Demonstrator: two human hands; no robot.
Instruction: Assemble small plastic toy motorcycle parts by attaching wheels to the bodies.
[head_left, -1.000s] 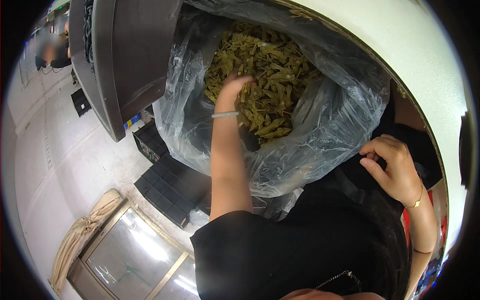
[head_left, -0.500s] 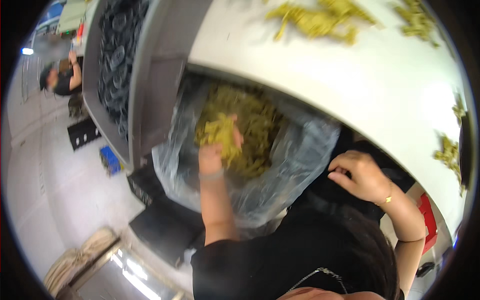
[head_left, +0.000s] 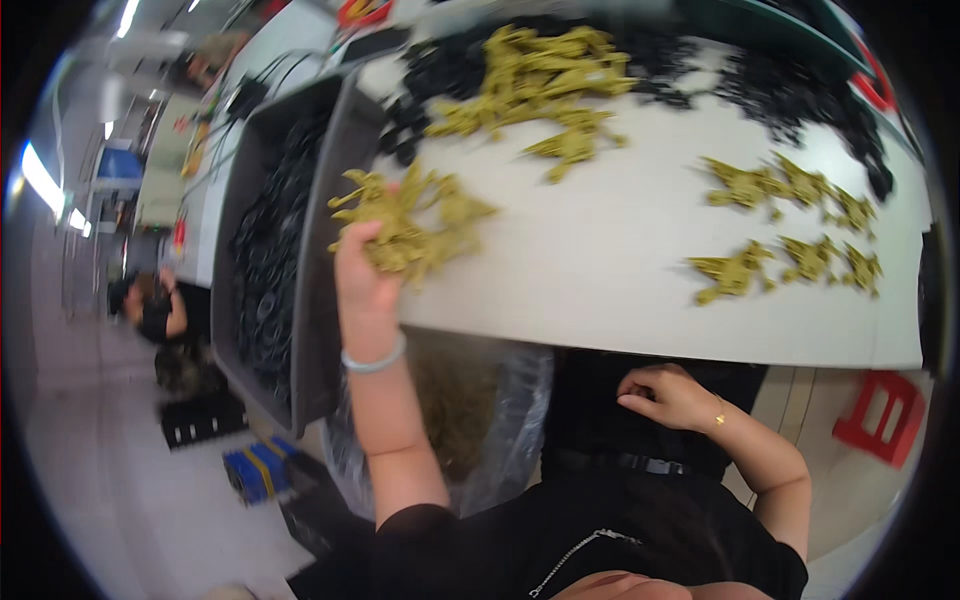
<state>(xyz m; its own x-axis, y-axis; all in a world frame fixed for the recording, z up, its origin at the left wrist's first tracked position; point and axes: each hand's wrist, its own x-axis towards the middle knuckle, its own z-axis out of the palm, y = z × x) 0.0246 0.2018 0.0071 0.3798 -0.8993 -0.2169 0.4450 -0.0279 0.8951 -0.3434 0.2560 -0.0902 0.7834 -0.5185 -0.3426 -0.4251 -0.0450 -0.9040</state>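
Observation:
My left hand is closed round a bunch of olive-yellow plastic figures, spiky and winged in outline, and holds it above the near left edge of the white table. Farther back lies a heap of the same figures, with a few loose ones in front of it. At the right, several figures stand apart in two short rows, a back row and a front row. My right hand, fingers curled in, rests by my lap below the table edge; nothing shows in it.
A clear plastic bag of figures hangs open below the table, partly behind my left forearm. Left of it stands a grey bin of black rings. Black parts line the table's back. A red stool is at right.
My left hand has come up out of the bag with the bunch of figures and is now over the table. The view has shifted to show more of the tabletop. My right hand stays curled.

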